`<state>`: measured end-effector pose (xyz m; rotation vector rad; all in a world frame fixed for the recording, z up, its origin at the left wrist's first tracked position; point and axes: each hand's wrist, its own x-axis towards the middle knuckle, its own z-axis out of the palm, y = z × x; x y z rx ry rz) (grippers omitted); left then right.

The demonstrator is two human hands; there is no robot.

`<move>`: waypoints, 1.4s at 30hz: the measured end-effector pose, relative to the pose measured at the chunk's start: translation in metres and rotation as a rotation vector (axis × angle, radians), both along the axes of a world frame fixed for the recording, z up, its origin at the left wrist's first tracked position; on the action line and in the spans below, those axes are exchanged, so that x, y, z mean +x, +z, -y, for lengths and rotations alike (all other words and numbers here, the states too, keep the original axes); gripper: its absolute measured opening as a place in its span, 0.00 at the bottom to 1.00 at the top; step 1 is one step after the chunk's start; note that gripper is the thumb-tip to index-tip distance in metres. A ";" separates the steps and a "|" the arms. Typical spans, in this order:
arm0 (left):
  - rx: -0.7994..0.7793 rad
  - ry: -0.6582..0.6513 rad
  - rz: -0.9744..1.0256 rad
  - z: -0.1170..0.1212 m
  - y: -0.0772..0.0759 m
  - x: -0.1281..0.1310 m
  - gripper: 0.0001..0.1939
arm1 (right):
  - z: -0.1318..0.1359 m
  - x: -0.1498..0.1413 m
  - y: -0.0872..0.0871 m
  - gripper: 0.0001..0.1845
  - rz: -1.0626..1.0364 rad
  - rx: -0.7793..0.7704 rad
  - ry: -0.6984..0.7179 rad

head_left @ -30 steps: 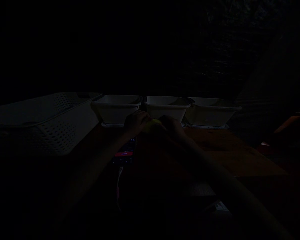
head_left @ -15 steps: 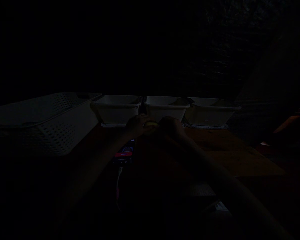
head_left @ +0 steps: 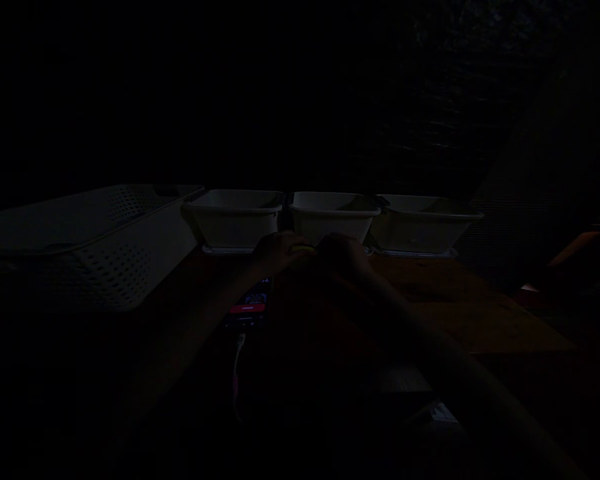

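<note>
The scene is very dark. My left hand (head_left: 279,249) is closed around one end of a small yellowish-green object (head_left: 303,249), whose kind I cannot make out. From the other side my right hand (head_left: 343,252) is closed at the same object, so the two hands almost meet above the wooden table (head_left: 445,293). Just beyond them stand a pale left tub (head_left: 237,227) and a pale middle tub (head_left: 325,217). Below my left wrist lies a phone (head_left: 249,308) with its screen lit, a white cable (head_left: 239,350) running from it toward me.
A large perforated plastic basket (head_left: 155,257) occupies the left side. The right tub (head_left: 420,230) completes the row at the back. Under my right forearm is a small pale item (head_left: 443,412), too dim to name. Part of another person's arm (head_left: 575,247) shows at the far right.
The hands stay together at the yellowish-green object, with only a slight shift of the fingers; a little less of it shows. Everything else looks the same.
</note>
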<state>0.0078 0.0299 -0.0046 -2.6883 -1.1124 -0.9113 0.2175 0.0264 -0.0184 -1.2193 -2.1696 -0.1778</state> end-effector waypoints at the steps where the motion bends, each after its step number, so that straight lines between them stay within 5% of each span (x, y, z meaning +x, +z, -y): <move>1: 0.004 0.005 -0.001 0.001 0.000 0.000 0.13 | 0.000 0.000 0.000 0.09 -0.010 0.003 0.008; 9: 0.022 0.015 -0.014 0.003 0.002 0.001 0.12 | 0.001 0.001 0.000 0.10 -0.022 -0.018 0.039; 17: 0.061 0.045 0.018 0.004 0.005 0.000 0.13 | 0.013 0.001 0.006 0.16 -0.193 -0.011 0.227; 24: 0.123 0.147 0.037 0.001 0.005 -0.002 0.14 | 0.006 0.001 0.004 0.14 -0.292 0.040 0.161; 33: 0.176 0.125 -0.123 0.005 0.004 0.001 0.19 | 0.003 0.005 0.001 0.09 -0.232 0.057 0.148; 38: 0.292 0.015 -0.290 0.013 0.008 0.006 0.14 | 0.005 0.004 0.003 0.04 -0.206 0.051 0.164; 42: 0.313 0.082 -0.327 0.019 0.011 0.009 0.12 | 0.006 0.003 0.004 0.05 -0.187 0.035 0.204</move>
